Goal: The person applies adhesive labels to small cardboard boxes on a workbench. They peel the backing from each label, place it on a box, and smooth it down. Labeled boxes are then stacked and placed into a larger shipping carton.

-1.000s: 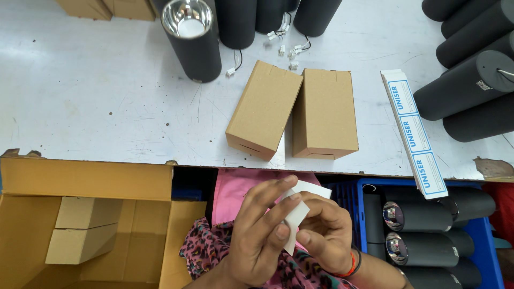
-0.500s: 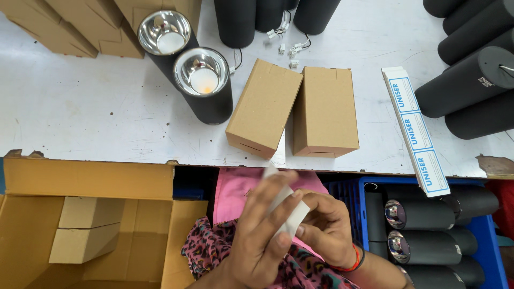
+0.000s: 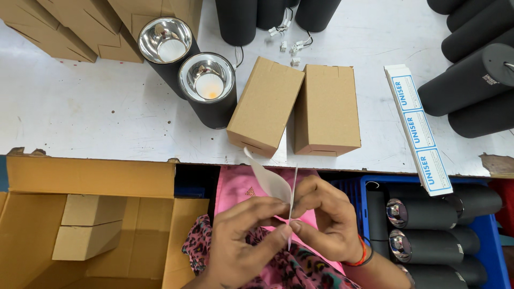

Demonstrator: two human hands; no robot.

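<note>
Two hands meet over the lap below the white table (image 3: pixel 80 118) edge: the left hand (image 3: pixel 243 241) and right hand (image 3: pixel 326 219) both pinch a thin white paper sheet (image 3: pixel 270 182), which curls upward toward two closed cardboard boxes (image 3: pixel 265 104).

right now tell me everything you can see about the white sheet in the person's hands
The white sheet is thin and flexible, like a paper backing or label. It is being parted into two layers: one curls up and to the left, the other stands nearly edge-on to the camera. The left hand and right hand pinch it between fingertips, above pink patterned cloth, just below the table's edge. No print shows.
</note>
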